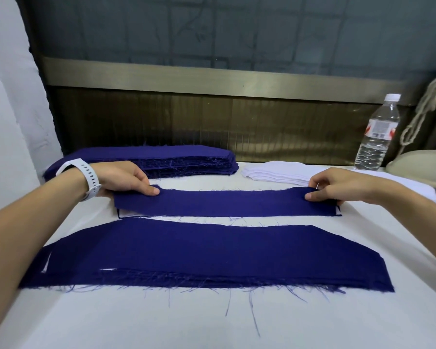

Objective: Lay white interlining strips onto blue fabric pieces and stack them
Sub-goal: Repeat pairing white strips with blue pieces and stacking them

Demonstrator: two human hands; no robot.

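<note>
A long blue fabric piece (224, 202) lies across the middle of the table, with white interlining edges showing under its near corners. My left hand (126, 178) pinches its left end and my right hand (337, 186) pinches its right end. Nearer to me lies a stack of blue pieces (212, 255) with frayed threads and slivers of white between the layers. At the back left sits a thick pile of blue pieces (166, 157). A pile of white interlining strips (275, 173) lies at the back, right of centre.
A plastic water bottle (378, 134) stands at the back right beside a cream-coloured object (418, 167) and a hanging rope (423, 109). The white table cover (161, 321) stretches toward me. A dark panel wall (212, 117) closes the far side.
</note>
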